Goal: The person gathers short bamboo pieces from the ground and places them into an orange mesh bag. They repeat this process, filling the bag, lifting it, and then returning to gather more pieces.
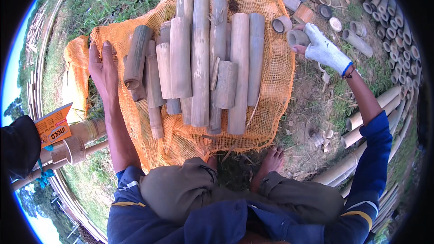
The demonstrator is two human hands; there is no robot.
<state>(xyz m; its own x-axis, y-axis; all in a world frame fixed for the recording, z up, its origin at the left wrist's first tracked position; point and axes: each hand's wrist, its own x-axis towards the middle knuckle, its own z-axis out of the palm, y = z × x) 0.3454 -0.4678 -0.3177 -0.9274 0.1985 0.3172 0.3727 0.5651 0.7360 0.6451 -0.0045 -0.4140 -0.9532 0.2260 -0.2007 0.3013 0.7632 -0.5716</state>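
Observation:
A pile of cut bamboo sections (201, 58) lies on an orange mesh sack (271, 77) spread on the ground. My bare left hand (103, 68) rests flat on the mesh at the pile's left side, fingers stretched, just beside a dark greenish bamboo piece (137, 56). My right hand (316, 45), in a white work glove, reaches out past the sack's right edge and grips a short hollow bamboo piece (297, 37). Another short bamboo ring (282, 24) lies on the mesh close to it.
Several short bamboo tubes (389, 13) are stacked at the upper right, and long bamboo poles (361, 122) lie at the right. A bamboo frame (74, 147) with an orange carton stands at the left. My bare foot (270, 162) rests on the dirt below the sack.

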